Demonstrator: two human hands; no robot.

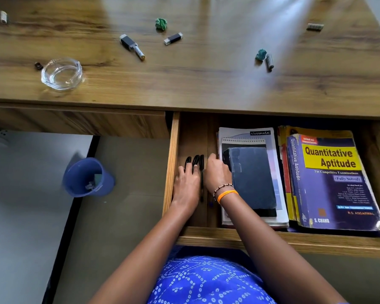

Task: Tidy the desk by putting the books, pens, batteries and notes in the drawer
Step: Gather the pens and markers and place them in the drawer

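Both hands in open wooden drawer (171, 163), left hand (185, 185) flat on black pens (198, 163), right hand (216, 172) curled, apparently lining them beside stacked books (250, 176); batteries (269, 62) wait on surface (206, 84).

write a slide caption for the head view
Both hands, left and right, settle black pens in the open drawer beside stacked books; batteries remain on the desk.
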